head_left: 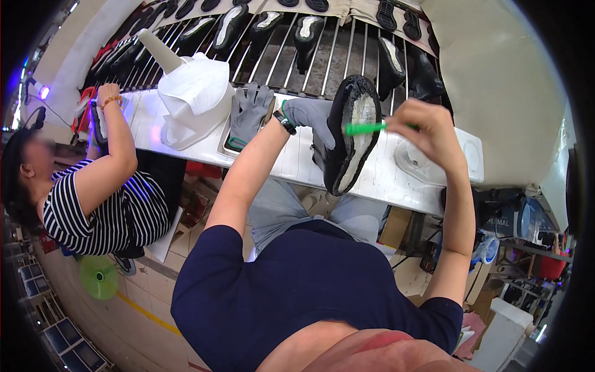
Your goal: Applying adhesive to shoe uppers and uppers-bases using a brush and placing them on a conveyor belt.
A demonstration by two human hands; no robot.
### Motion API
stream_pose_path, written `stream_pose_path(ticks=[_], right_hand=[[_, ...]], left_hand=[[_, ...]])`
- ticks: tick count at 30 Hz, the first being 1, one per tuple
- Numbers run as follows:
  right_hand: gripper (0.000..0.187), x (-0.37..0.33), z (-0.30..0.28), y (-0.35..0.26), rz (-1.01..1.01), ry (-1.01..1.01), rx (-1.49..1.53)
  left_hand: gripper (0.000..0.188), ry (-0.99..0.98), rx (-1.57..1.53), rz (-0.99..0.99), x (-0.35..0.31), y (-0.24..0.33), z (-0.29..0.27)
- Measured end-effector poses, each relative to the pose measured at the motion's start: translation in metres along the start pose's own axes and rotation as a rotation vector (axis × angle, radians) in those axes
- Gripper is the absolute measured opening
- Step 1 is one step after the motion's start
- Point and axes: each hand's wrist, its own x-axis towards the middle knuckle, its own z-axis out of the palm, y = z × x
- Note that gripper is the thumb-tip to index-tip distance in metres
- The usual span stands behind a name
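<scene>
While your left hand (310, 121) grips the shoe (359, 146) mid-frame and right hand (427, 127) pinches the green brush (365, 129), make strokes light, even.

The shoe (358, 146) hides most of the fingers of the gloved left hand (308, 118). The right hand (427, 127) looks blurred, and its fingers cover one end of the green brush (369, 128), whose bristles are too small to make out. Beside the left wrist, a spare glove (250, 115) partly covers a tray (222, 149). Beyond both hands, the farthest shoes (317, 5) are cut off by the upper edge. Well left of the left hand, what a co-worker's hand (110, 93) touches is unclear.
</scene>
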Motion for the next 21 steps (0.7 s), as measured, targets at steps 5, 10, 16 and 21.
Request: stream_pose_path(ticks=[5,10,16,21], right_hand=[[0.014,0.015,0.006,0.000,0.119,0.199,0.054],[0.016,-0.030,0.008,-0.002,0.003,-0.040,-0.120],[0.012,-0.127,0.025,0.036,0.760,0.348,-0.212],[0.014,-0.169,0.081,0.051,1.101,0.242,-0.436]], left_hand=[[0.080,0.007,-0.052,-0.059,-0.004,-0.011,-0.009],[0.081,0.215,-0.049,-0.136,-0.021,-0.020,-0.013],[0.061,0.616,-0.121,-0.104,-0.029,-0.053,0.025],[0.056,0.873,-0.598,-0.053,-0.023,-0.075,0.081]])
